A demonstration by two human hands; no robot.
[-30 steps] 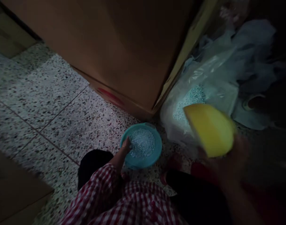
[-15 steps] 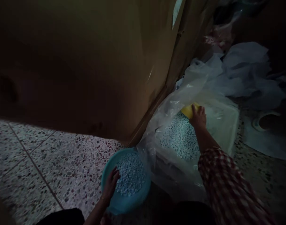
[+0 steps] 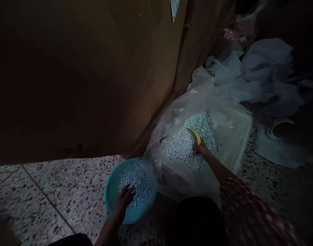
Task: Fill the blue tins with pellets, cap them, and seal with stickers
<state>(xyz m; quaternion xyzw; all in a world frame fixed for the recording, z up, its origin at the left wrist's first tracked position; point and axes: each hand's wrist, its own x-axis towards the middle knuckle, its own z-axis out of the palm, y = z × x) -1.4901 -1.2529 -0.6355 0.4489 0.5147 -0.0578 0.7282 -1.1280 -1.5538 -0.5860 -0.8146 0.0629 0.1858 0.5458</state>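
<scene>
My right hand [image 3: 201, 147] is closed on the rim of a yellow bowl [image 3: 196, 136], tilted and partly sunk among small pale pellets [image 3: 202, 123]. These lie inside a large clear plastic bag [image 3: 230, 119], spread open on the floor. To the left stands a light-blue basin [image 3: 110, 191], also holding a heap of pale pellets [image 3: 141, 181]. Over the basin's left side reaches my left hand [image 3: 125, 197], fingers apart and at the pellets; whether they press into them is too dark to tell. Much of the bowl is hidden by pellets and my hand.
A tall brown cardboard panel [image 3: 95, 85] rises right behind the basin and the bag. Crumpled white plastic sheets [image 3: 264, 75] lie at the back right, with a pale ring-shaped object [image 3: 270, 131] nearer. The floor is speckled terrazzo [image 3: 79, 184].
My right hand has come down and left with the yellow bowl, from the bag's far side into the pellets. My left hand stays over the basin. The view has shifted slightly.
</scene>
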